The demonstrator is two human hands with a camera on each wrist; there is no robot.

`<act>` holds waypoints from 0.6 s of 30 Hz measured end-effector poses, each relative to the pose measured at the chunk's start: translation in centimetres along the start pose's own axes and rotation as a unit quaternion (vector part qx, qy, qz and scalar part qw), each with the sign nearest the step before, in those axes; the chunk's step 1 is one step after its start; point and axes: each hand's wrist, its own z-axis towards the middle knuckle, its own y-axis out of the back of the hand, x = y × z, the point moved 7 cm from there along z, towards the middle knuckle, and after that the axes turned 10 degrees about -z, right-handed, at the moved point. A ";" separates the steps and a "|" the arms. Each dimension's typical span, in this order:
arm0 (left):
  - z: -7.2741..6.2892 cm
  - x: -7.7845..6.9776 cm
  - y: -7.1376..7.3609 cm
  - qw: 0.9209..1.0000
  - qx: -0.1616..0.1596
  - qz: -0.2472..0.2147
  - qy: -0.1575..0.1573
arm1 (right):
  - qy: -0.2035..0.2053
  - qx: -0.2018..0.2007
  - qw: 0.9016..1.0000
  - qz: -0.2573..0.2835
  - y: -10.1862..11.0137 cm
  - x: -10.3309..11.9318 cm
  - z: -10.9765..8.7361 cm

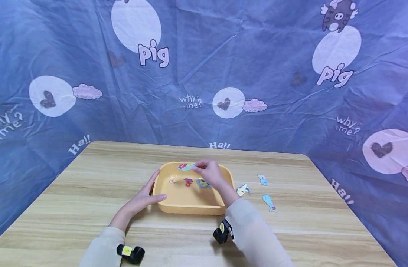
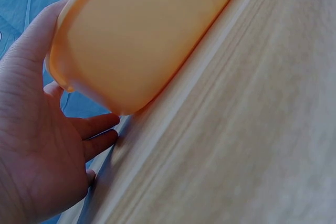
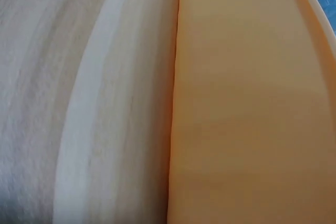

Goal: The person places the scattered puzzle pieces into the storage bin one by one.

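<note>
A yellow plastic basin (image 1: 190,210) stands on the wooden table. My left hand (image 1: 142,201) holds it at the left end, thumb over the rim and fingers along the outer wall; the left wrist view shows this hand (image 2: 47,135) against the basin (image 2: 136,30) up close. Over the basin's far side, my right hand (image 1: 211,173) pinches a flat red, yellow and light-blue cutout (image 1: 185,167). Inside lie a red cutout (image 1: 188,182), a blue-and-yellow cutout (image 1: 203,183) and a small pale-and-red piece (image 1: 173,181). In the right wrist view only the basin's outer wall (image 3: 247,108) and table appear.
To the right of the basin, flat on the table (image 1: 310,222), lie a white-and-blue cutout (image 1: 243,190), a blue-and-white cutout (image 1: 263,181) and a light-blue tail-shaped cutout (image 1: 269,203). A blue printed curtain (image 1: 197,74) hangs behind the table.
</note>
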 end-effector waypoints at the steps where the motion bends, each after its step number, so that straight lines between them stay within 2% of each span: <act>1: 0.0 0.0 0.0 1.000 0.000 0.001 -0.001 | 0.000 0.004 1.000 -0.004 -0.2 0.1 0.0; 10: 0.0 0.2 0.0 1.000 -0.001 0.007 0.002 | 0.023 0.034 0.999 -0.003 -1.7 0.6 0.0; 18: 0.1 0.2 0.1 1.000 -0.002 0.006 -0.002 | 0.012 0.072 0.997 0.006 -3.2 0.4 0.0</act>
